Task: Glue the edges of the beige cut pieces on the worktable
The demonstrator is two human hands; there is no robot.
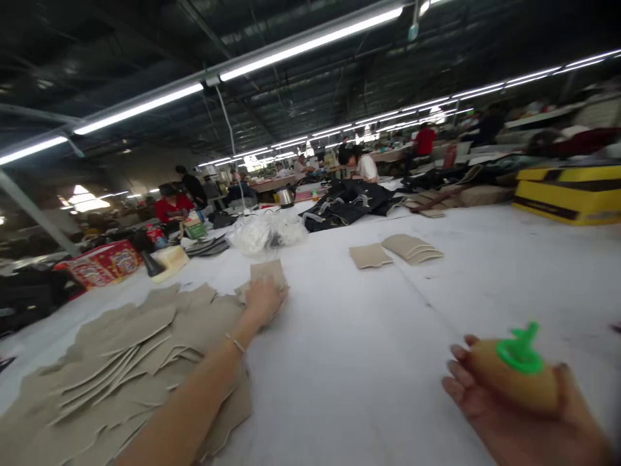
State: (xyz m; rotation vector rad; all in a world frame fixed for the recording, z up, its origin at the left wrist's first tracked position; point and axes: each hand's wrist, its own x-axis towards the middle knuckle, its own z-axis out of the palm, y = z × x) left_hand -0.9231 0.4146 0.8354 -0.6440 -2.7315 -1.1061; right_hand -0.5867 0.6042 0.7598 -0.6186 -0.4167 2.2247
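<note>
My left hand [264,299] reaches out over the table, its fingers closed on a small beige fabric piece [268,268]. The fingertips are blurred. Beneath my left forearm spreads a large heap of beige cut pieces [121,362], overlapping with pale edges showing. Held in my right hand [533,427], low at the right, is a rounded brown squeeze bottle [514,382] with a green nozzle cap [521,353]. It lies tilted across the palm, fingers curled round its far side. Further back on the table rest a single beige piece [369,256] and a small overlapping stack of them [412,248].
The white tabletop [330,362] runs under everything. Along its far side are clear plastic bags [266,232], dark fabric [349,206], and a yellow box [567,194]. A red packet [104,262] is at the left. Other people work in the background.
</note>
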